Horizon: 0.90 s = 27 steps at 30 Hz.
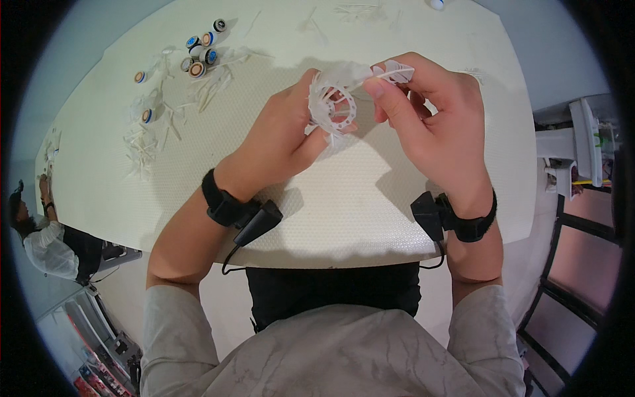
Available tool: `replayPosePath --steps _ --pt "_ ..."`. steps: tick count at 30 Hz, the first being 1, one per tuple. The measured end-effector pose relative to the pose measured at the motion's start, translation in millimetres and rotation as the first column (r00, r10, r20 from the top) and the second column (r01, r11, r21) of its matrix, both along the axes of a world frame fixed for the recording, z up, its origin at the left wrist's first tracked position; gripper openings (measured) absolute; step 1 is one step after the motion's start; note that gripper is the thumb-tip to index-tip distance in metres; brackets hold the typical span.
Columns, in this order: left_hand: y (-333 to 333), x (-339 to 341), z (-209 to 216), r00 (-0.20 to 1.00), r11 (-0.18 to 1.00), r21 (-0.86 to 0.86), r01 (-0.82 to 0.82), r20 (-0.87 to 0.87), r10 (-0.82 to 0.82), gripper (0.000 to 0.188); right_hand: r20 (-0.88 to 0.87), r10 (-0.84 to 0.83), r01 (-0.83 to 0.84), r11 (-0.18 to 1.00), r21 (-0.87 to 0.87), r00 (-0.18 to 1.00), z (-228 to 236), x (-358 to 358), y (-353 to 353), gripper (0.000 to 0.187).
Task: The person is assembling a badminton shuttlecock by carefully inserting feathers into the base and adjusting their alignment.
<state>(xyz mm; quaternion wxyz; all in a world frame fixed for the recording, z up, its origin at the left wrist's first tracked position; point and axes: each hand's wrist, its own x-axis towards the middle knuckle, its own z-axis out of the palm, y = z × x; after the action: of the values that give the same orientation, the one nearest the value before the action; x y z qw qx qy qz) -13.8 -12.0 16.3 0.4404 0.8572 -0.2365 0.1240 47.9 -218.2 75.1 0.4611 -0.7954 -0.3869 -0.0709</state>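
Note:
Above the middle of the table, my left hand (284, 135) is closed around a white shuttlecock skirt (338, 119), an openwork ring frame with pale feathers around it. Its round, holed rim faces up toward me, and my fingers partly hide its far side. Just to the right, my right hand (436, 109) pinches a white feather (395, 71) between thumb and fingers. The feather's tip points right, while its other end lies close to the skirt; whether the two touch I cannot tell.
Several short round shuttlecock heads (197, 69) with blue, tan and dark ends stand at the table's far left. Loose white feathers (142, 147) lie in piles around them. Another person (49, 238) sits at the left edge. A shelf with white bins (585, 142) stands at right.

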Motion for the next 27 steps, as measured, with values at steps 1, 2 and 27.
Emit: replayPosePath --steps 1,2,27 --pt "0 -1 -1 1.0 1.0 -0.023 -0.01 -0.03 0.009 0.037 0.0 0.0 0.0 1.0 0.001 1.0 0 0 0 0.012" --pt "0 -1 -1 0.998 0.999 -0.047 -0.02 -0.06 0.017 0.041 -0.023 -0.006 0.006 1.0 -0.009 1.0 1 0 0 0.014" --pt "-1 1 -1 0.997 0.997 -0.011 -0.083 -0.005 0.083 0.038 -0.295 0.008 0.038 0.988 0.151 0.956 -10 -1 3 0.017"
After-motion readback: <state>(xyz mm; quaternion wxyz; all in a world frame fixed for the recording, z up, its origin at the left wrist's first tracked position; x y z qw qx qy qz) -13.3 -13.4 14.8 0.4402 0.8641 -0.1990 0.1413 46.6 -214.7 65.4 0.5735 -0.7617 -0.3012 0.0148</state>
